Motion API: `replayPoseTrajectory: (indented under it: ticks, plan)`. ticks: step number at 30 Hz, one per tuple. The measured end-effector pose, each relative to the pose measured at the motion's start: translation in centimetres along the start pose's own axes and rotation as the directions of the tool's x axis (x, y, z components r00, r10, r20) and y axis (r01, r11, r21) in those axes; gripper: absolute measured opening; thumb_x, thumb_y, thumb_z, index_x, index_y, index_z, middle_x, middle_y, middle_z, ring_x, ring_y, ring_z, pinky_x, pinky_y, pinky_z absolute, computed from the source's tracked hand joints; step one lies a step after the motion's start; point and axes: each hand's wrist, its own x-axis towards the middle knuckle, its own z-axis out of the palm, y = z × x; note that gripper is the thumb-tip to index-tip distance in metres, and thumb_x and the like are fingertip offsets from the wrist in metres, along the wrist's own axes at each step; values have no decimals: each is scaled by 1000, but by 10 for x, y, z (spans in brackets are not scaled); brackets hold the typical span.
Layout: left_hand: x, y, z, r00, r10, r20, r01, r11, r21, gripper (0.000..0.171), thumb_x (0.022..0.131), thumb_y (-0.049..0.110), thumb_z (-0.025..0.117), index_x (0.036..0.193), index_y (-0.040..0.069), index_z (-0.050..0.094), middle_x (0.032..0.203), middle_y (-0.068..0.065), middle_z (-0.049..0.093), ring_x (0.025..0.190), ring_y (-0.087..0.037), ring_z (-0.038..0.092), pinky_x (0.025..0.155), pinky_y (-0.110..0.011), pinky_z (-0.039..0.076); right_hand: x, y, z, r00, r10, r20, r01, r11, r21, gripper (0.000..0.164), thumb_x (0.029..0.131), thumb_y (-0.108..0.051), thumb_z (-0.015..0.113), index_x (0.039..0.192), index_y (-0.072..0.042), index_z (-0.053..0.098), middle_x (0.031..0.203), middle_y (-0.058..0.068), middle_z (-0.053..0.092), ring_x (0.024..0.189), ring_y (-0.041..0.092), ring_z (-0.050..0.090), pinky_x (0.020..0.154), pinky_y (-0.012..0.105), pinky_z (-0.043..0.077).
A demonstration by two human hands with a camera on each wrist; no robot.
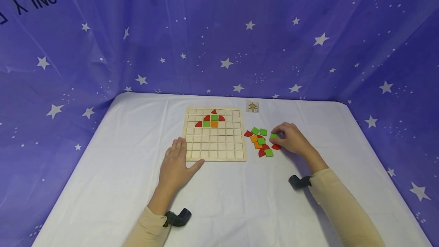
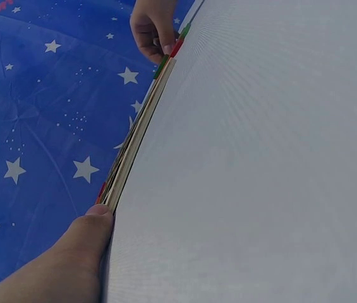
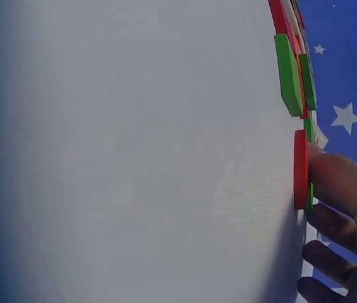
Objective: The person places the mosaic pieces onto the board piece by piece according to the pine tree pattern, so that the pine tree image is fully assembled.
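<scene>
A wooden grid board [image 1: 216, 159] lies flat on the table, with red, green and orange pieces set in its upper cells. My left hand [image 1: 175, 165] rests on the board's lower left corner, fingers straight along the left side and thumb at the front edge. To the right of the board, my right hand [image 1: 291, 138] pinches a green square tile [image 1: 273, 136] between thumb and fingers. Just below that tile lies a red curved piece [image 1: 276, 147]; in the right wrist view the red piece [image 3: 301, 170] partly hides the green one.
Between board and right hand lies a loose pile of green squares [image 1: 269, 153], orange squares [image 1: 253, 138] and red curved pieces [image 1: 248, 133], some overlapping. A small pattern card [image 1: 252, 106] sits behind them. White cloth [image 1: 233, 201] covers the table; a starry purple curtain [image 1: 205, 41] hangs around it.
</scene>
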Motion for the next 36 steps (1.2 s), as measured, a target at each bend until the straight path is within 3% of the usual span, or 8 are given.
replayPoseTrajectory:
  ticks: [9,15,26,36]
  plan:
    - [0,0,0,1000,-1,12,1,1000,5,105,88,71,53,157,-2,19,165,-19,19,154,-35,16,125,-51,18,3,-6,4,996,-83,14,84,981,-176,34,94,-28,69,118,-4,65,117,14,62,118,33,53,110,53,43]
    - [1,-1,0,1000,-3,14,3,1000,9,106,88,72,52,157,-1,19,165,-19,19,154,-34,16,125,-50,18,11,-16,4,992,-125,-12,121,979,-161,34,98,-28,64,120,-3,61,119,14,60,119,32,53,111,51,42]
    - [0,-1,1,1000,2,2,-2,1000,9,106,88,72,53,156,-2,20,164,-19,20,154,-35,17,125,-50,19,44,-81,18,974,-226,21,227,961,-156,35,98,-34,62,121,-7,63,117,8,62,114,26,57,106,45,47]
    - [0,-2,1,1000,1,1,-1,1000,7,106,88,72,53,157,-2,19,165,-19,19,154,-34,16,125,-50,18,70,-130,44,930,-364,49,365,901,-237,33,97,-37,64,118,-12,67,116,3,65,111,22,60,101,40,49]
